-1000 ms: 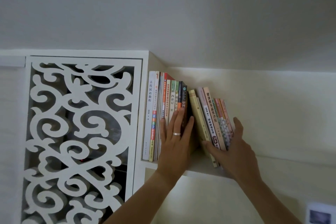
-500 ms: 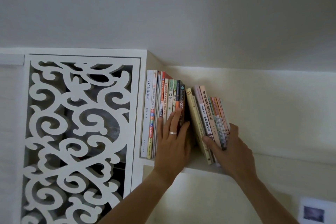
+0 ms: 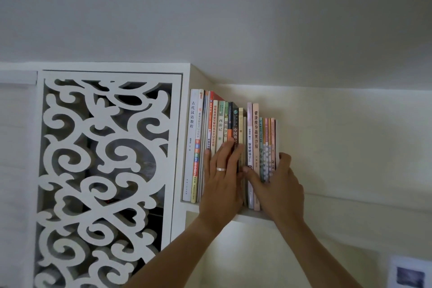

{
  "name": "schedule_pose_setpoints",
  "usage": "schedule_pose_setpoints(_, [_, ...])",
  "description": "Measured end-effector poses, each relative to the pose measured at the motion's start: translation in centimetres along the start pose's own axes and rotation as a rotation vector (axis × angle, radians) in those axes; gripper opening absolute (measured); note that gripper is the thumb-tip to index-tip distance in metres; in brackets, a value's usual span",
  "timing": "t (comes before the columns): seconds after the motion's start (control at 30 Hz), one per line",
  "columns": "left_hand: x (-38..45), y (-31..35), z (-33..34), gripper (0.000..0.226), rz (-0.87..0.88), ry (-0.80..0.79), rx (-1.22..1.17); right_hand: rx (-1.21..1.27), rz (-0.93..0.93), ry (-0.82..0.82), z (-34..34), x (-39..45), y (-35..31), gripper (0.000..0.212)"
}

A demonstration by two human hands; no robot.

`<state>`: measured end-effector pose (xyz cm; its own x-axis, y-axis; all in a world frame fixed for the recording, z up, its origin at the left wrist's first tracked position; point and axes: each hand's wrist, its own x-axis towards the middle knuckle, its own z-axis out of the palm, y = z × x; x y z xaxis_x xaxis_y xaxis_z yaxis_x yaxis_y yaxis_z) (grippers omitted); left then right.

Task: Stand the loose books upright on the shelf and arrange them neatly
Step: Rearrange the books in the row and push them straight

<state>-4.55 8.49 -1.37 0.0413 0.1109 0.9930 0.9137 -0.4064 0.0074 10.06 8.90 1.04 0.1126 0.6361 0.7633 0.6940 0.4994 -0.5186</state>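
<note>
On the white shelf [image 3: 252, 217], the left hand [image 3: 222, 180] lies flat against the upright books [image 3: 210, 142] while the right hand [image 3: 278, 184] grips the smaller bundle [image 3: 261, 147], now upright just beside them.

— What frames the scene? A white cabinet [image 3: 112, 68] with a carved scrollwork panel [image 3: 105, 182], dark behind the cut-outs

— And beyond it? A plain cream wall [image 3: 350, 147] under a grey ceiling [image 3: 210, 11], softly lit

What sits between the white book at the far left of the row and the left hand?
In the head view, a few thin upright books stand between the white book and the left hand.
</note>
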Motion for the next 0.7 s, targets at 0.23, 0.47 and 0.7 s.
schedule_pose_setpoints(0.23, [-0.2,0.0,0.0,0.055,0.004,-0.023,0.062,0.034,-0.028,-0.073,-1.3,-0.3,1.6,0.099])
schedule_pose_setpoints(0.47, [-0.4,0.4,-0.4,0.054,0.046,-0.066,0.131,0.084,-0.050,-0.079,-1.5,-0.8,1.6,0.085])
schedule_pose_setpoints(0.7, [-0.3,0.2,-0.5,0.062,0.008,-0.098,0.051,0.237,0.008,-0.111,-2.2,-0.7,2.0,0.071])
